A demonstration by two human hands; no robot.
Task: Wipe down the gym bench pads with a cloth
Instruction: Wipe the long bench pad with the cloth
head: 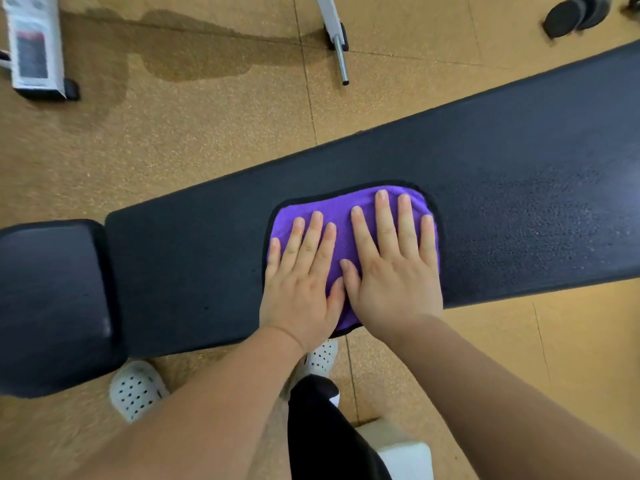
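Observation:
A long black bench pad [519, 209] runs from lower left to upper right across the view. A shorter black seat pad [52, 299] adjoins it at the left. A purple cloth [341, 209] with a dark edge lies flat on the middle of the long pad. My left hand [301, 282] and my right hand [391, 271] both press flat on the cloth, side by side, fingers spread and pointing away from me. The hands cover most of the cloth's near half.
The floor [207, 109] is tan rubber tile with a dark wet patch [194, 53] at the top. A grey machine base [34, 46] stands top left, a metal leg [337, 39] top centre, dark weights [575, 15] top right. My white clogs [136, 389] stand beside the bench.

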